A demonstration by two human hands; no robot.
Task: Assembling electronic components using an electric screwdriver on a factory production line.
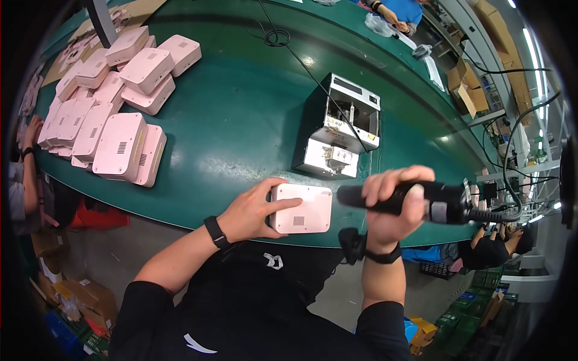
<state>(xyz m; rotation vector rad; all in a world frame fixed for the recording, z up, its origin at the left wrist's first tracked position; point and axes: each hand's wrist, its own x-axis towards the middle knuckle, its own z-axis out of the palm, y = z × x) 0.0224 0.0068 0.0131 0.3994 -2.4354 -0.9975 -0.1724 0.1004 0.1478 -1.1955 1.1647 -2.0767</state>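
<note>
Pink case (pixel 314 215) was held at the near edge of the green table (pixel 235 123). On the left, a heap of like cases (pixel 120 149) was spread. Beyond the case, slightly right, a black-and-silver machine (pixel 314 159) was placed. Right of the case, a black tool (pixel 448 201), partly blurred, was gripped by the right hand (pixel 388 226), its fingers curled around it. By the left hand (pixel 245 212), fingers partly spread, the case was clasped at its left end, one finger laid on top.
</note>
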